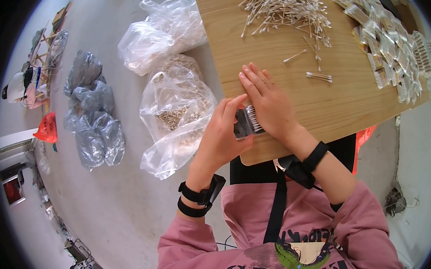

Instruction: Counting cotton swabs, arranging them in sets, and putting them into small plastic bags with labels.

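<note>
At the near left edge of the wooden table (345, 105), my left hand (223, 122) grips a small clear plastic packet (244, 126) between thumb and fingers. A row of white cotton swabs (253, 118) shows at the packet's mouth, partly covered by my right hand (274, 106). That hand lies flat beside it, fingers stretched out toward the far left. Farther back is a large loose heap of cotton swabs (284, 13). Between the heap and my right hand lie a single swab (295, 56) and a small aligned bunch of swabs (319, 77).
Many filled clear packets (391, 49) are piled along the table's right side. On the floor to the left stand a clear bag of swabs (177, 115), another clear bag (167, 30), grey plastic bags (96, 112) and a red bag (47, 128).
</note>
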`<action>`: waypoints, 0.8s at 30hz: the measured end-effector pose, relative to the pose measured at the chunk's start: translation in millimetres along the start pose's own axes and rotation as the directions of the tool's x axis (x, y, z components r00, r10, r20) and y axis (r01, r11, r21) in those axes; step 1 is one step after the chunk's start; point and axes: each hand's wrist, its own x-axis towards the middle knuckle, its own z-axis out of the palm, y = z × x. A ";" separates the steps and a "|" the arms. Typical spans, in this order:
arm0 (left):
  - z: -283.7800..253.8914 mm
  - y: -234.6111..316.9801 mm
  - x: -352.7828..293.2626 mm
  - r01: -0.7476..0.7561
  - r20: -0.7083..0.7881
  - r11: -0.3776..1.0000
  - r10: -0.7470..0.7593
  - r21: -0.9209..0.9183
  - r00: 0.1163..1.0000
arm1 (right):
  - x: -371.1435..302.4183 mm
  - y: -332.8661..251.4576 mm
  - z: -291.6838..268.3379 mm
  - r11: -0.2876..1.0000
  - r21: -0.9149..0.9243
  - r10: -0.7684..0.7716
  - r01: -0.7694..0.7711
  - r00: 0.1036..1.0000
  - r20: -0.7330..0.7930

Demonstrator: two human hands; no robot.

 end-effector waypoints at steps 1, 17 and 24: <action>1.3 -1.3 0.1 -0.012 -0.023 1.000 0.012 -0.009 1.000 | 0.8 -2.5 1.0 1.000 -0.003 -0.007 0.007 1.000 0.003; 2.7 -6.7 -4.7 -0.094 -0.170 0.972 0.132 0.214 0.976 | 7.5 -24.1 8.4 0.982 0.164 0.109 -0.093 0.989 -0.096; 4.5 -8.9 -6.5 -0.103 -0.171 0.974 0.138 0.200 0.976 | 4.6 -22.6 9.2 0.966 0.244 0.115 -0.085 0.987 -0.110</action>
